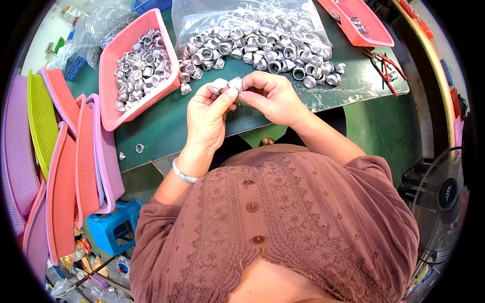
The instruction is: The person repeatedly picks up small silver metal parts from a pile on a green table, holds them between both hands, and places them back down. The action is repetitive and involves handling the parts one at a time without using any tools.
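Note:
My left hand [206, 113] pinches a small silver metal fitting [219, 84] between thumb and fingers. My right hand [273, 96] grips a second silver fitting [235, 83] right beside it; the two pieces touch above the green table's near edge [161, 126]. Just beyond my hands a big heap of the same silver ring-shaped fittings [262, 48] lies on a clear plastic bag. A silver bangle [183, 174] circles my left wrist.
A pink basket [108, 76] at the left holds several more fittings. Another pink tray [361, 22] sits far right, red-handled pliers [386, 70] near it. Stacked pink, purple and green baskets [65, 166] lean at the left; a blue stool [113, 227] below; a fan [442, 197] at the right.

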Demonstrator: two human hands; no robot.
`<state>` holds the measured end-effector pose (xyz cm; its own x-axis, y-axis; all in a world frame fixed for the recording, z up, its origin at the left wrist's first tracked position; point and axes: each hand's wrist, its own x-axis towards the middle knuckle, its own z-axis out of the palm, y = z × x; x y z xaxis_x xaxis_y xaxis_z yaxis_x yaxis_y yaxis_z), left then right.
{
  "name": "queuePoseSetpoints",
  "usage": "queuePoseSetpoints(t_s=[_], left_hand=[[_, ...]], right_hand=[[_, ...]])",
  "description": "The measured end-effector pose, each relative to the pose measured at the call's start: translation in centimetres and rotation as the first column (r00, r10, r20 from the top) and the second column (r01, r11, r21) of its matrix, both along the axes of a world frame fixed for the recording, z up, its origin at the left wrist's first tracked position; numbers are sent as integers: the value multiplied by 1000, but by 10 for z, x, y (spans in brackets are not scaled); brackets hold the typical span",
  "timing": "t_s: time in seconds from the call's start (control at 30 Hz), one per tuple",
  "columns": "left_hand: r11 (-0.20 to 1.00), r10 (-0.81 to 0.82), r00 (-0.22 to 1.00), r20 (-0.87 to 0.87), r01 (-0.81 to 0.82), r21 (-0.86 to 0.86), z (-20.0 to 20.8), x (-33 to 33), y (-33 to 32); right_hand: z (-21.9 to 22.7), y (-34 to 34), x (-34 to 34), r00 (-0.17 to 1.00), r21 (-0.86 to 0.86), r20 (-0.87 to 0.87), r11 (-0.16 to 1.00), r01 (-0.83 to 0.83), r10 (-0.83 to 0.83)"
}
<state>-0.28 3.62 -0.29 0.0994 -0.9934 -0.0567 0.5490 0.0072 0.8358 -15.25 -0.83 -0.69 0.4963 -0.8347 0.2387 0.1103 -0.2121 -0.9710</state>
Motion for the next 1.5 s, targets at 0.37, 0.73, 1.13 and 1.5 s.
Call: queuePoseSetpoints(t_s=[0.37, 0.73, 1.13, 1.5], left_hand=[[999, 43, 990, 138, -43, -3, 2, -5, 1], [991, 121, 980, 160, -109, -81, -3, -11, 0], [992, 109, 989, 100, -103, -66, -6, -12, -2], [990, 137, 990, 21, -136, -35, 1, -19, -6]], right_hand=[[-6, -1, 0, 995, 136, 95, 990, -23, 10], [-7, 1, 0, 993, 121, 118, 992, -36, 22], [0, 0, 1, 994, 16, 110, 1000, -7, 6], [-2, 1, 2, 989, 51, 142, 998, 46, -52]])
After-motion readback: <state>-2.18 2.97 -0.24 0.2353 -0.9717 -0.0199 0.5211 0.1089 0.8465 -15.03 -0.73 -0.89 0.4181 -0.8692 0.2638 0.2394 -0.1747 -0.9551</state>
